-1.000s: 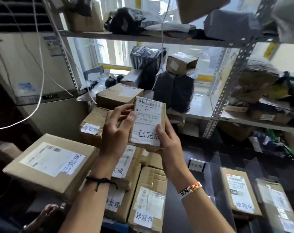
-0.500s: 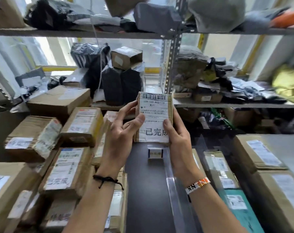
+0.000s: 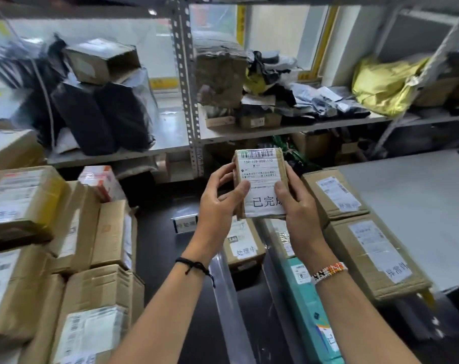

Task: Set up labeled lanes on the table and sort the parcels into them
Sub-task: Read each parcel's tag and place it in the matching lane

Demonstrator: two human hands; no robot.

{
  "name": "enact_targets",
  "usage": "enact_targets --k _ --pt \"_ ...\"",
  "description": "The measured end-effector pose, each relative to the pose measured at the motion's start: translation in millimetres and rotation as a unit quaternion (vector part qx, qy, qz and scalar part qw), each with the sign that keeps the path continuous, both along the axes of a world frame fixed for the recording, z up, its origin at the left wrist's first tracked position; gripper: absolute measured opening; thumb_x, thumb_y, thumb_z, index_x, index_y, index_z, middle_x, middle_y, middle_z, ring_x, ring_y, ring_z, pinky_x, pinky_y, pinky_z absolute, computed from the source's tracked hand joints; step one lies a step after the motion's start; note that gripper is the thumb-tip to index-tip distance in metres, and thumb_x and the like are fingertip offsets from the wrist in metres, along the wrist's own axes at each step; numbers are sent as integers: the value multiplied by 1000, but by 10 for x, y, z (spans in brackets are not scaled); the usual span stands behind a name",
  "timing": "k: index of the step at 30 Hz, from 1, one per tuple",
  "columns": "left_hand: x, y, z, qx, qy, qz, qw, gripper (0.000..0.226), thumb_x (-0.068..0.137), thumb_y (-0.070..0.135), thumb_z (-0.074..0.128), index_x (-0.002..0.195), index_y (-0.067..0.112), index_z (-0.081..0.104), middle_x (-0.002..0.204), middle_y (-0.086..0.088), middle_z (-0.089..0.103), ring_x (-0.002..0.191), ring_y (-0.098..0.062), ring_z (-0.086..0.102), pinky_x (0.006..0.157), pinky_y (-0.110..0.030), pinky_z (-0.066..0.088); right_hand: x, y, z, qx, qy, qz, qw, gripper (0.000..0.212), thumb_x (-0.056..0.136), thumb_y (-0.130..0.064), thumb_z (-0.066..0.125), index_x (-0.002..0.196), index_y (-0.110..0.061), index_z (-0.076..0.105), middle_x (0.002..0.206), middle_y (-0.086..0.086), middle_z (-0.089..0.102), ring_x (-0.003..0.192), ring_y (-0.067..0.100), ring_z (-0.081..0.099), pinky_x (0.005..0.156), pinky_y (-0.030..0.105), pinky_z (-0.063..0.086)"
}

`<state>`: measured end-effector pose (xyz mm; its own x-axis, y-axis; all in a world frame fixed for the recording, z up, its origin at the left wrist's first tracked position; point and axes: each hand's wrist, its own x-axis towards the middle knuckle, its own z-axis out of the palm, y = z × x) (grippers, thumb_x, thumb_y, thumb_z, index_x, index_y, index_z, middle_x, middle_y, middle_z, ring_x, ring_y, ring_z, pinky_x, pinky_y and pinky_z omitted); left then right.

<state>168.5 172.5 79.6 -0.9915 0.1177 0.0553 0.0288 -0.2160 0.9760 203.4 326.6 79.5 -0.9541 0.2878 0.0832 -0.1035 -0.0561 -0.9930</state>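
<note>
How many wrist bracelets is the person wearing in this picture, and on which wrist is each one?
2. A black cord bracelet is on the left wrist, and a beaded multicolour bracelet is on the right wrist. The undersides of both wrists are hidden, so the rest of each band cannot be seen.

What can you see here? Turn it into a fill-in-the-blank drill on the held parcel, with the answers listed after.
1. The small parcel is held by ____ hands.
2. The wrist of the left hand wears a thin ____ cord.
3. The beaded bracelet sits on the wrist of the ____ hand.
4. At the top of the parcel's label is a printed ____.

Answers: both; black; right; barcode
</note>
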Motion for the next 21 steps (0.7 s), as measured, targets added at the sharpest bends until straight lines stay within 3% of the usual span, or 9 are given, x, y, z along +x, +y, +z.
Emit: enact_targets --k 3,6,10,13,17,19,21 --pt "-98 422 -202 20 -30 -9 999 49 95 21 77 140 25 58 141 -1 62 113 -18 74 95 -54 60 -62 419 -119 114 -23 -31 993 61 106 -24 60 160 -41 38 137 -9 68 114 13 72 89 36 63" --pt "-195 806 -374 35 -59 -15 998 50 94 21 78 140 24 58 141 -1 62 115 -20 72 98 -56 58 -144 781 -187 268 -42 -13 962 83 95 -41 74 161 -52 24 145 -12 58 126 10 62 98 37 58" --pt "-335 1191 -591 43 -91 -19 995 47 93 19 78 136 24 60 134 -2 66 116 -23 72 97 -55 59 -305 1142 -315 408 -109 18 906 118 78 -65 81 165 -44 4 156 -2 38 137 18 45 106 45 50" --pt "-413 1347 -750 30 -118 -29 992 44 94 18 77 135 25 61 131 -2 67 113 -21 73 95 -49 61 -421 1313 -459 443 -155 55 881 135 70 -67 85 166 -37 -6 160 0 30 141 20 39 104 39 45" --pt "-454 1413 -1010 -38 -154 -50 986 43 98 19 72 139 26 60 130 5 70 112 -11 73 100 -41 59 -578 1419 -751 430 -197 76 878 128 79 -52 85 167 -36 -6 168 0 20 148 22 33 95 30 32" --pt "-447 1418 -1133 -90 -158 -59 982 39 103 20 66 140 28 60 124 8 74 111 -9 72 102 -35 58 -671 1410 -923 429 -213 95 873 126 81 -50 83 167 -35 -8 166 1 19 145 25 36 95 33 36" --pt "-432 1409 -1232 -156 -156 -58 974 32 107 24 57 138 34 60 118 15 73 107 0 69 94 -19 56 -773 1372 -1102 419 -227 115 871 126 81 -51 81 165 -36 -11 166 3 19 143 29 41 102 41 45"
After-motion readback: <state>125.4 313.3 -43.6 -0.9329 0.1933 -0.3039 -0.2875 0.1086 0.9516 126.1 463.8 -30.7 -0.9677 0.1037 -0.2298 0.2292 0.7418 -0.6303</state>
